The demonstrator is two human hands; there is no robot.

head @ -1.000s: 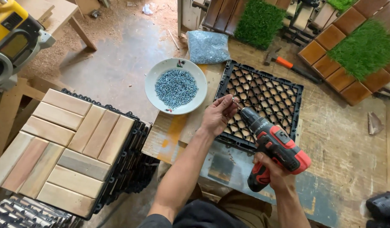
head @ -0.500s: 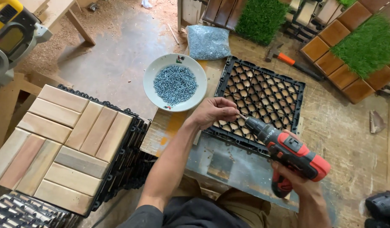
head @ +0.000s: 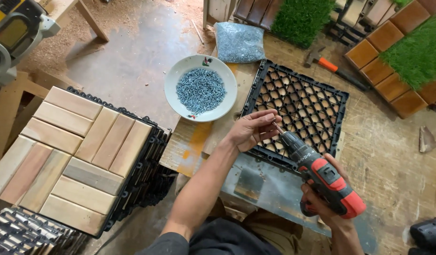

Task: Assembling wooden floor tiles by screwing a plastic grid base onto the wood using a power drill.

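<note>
— Gripping what, down here?
— The right hand (head: 321,198) is wrapped around the handle of a red-and-black drill (head: 317,172), whose long axis slants up-left toward the left hand (head: 251,130).
— And that one?
— Fingers pressed together, pinching a small screw (head: 276,126) at the bit's tip, over the black lattice tile (head: 303,108).
— Farther off?
— A white bowl (head: 200,88) heaped with screws; beyond it, a clear bag of screws (head: 239,42).
</note>
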